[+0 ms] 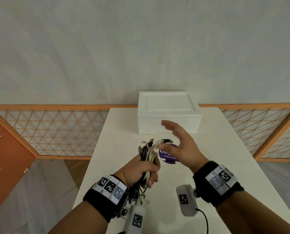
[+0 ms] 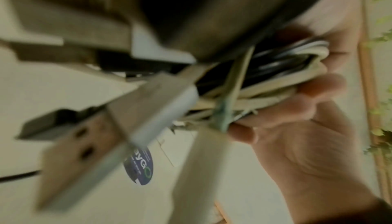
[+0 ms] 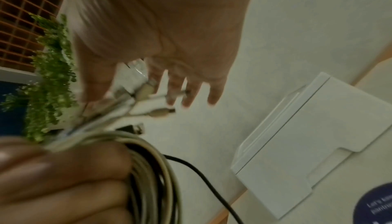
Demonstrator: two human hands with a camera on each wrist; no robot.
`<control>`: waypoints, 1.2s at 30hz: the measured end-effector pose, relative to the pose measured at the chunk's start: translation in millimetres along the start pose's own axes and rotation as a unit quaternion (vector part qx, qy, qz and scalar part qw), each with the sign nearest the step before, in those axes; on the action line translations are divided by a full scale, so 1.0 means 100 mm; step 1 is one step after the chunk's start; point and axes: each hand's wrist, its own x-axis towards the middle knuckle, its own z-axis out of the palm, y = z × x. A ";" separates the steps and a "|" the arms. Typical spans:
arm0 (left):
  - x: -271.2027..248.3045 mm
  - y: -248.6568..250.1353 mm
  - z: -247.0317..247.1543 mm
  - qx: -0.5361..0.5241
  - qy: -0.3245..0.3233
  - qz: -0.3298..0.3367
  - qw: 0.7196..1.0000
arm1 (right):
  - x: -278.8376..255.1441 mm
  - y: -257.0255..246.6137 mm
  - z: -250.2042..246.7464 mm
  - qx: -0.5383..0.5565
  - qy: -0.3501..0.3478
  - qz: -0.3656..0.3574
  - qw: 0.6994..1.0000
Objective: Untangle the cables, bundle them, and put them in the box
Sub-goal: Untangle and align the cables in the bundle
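My left hand (image 1: 141, 171) grips a bundle of white and black cables (image 1: 147, 154) upright above the white table (image 1: 225, 149). Plug ends stick out above the fist and loose ends hang below the wrist. In the left wrist view the fingers (image 2: 318, 90) curl round the cable bundle (image 2: 275, 83), with blurred USB plugs (image 2: 95, 135) close to the lens. My right hand (image 1: 179, 142) hovers open beside the bundle's top, fingers spread and holding nothing. The right wrist view shows its spread fingers (image 3: 191, 85) over the cable ends (image 3: 148, 93). The white foam box (image 1: 169, 112) stands behind, lid on.
A round purple sticker (image 1: 170, 155) lies on the table under my hands. The box (image 3: 318, 135) sits against the table's far edge. An orange lattice rail (image 1: 56, 132) runs behind the table, with an orange cabinet (image 1: 4, 157) at the left.
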 end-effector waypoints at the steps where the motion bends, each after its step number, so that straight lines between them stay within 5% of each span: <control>1: 0.02 -0.03 -0.03 0.017 0.037 0.004 0.999 | -0.05 -0.05 0.01 -0.067 0.067 -0.062 0.994; 3: 0.02 -0.03 -0.05 0.063 0.082 0.016 0.995 | -0.15 -0.17 0.12 -0.197 0.091 -0.235 0.947; 6: 0.06 -0.02 0.02 0.106 0.041 0.006 0.993 | -0.21 -0.17 0.35 -0.295 -0.053 -0.392 0.870; 11: -0.02 0.16 0.14 0.195 -0.042 -0.005 0.980 | -0.16 -0.17 0.24 -0.239 -0.091 -0.323 0.911; 18: -0.13 0.31 0.28 0.109 -0.127 0.019 0.986 | -0.10 -0.25 0.20 -0.012 -0.091 -0.234 0.968; 24: -0.13 0.26 0.29 -0.006 -0.234 0.016 0.972 | -0.14 -0.27 0.20 0.148 -0.108 -0.069 0.981; 28: -0.10 0.22 0.25 -0.052 -0.236 0.011 0.970 | -0.15 -0.27 0.26 0.113 -0.048 -0.029 0.992; 33: -0.07 0.20 0.19 -0.050 -0.134 0.033 0.989 | -0.11 -0.23 0.24 0.141 0.009 0.025 0.990; 36: -0.08 0.17 0.15 -0.104 -0.156 0.050 0.981 | -0.08 -0.26 0.25 0.152 0.009 0.038 0.988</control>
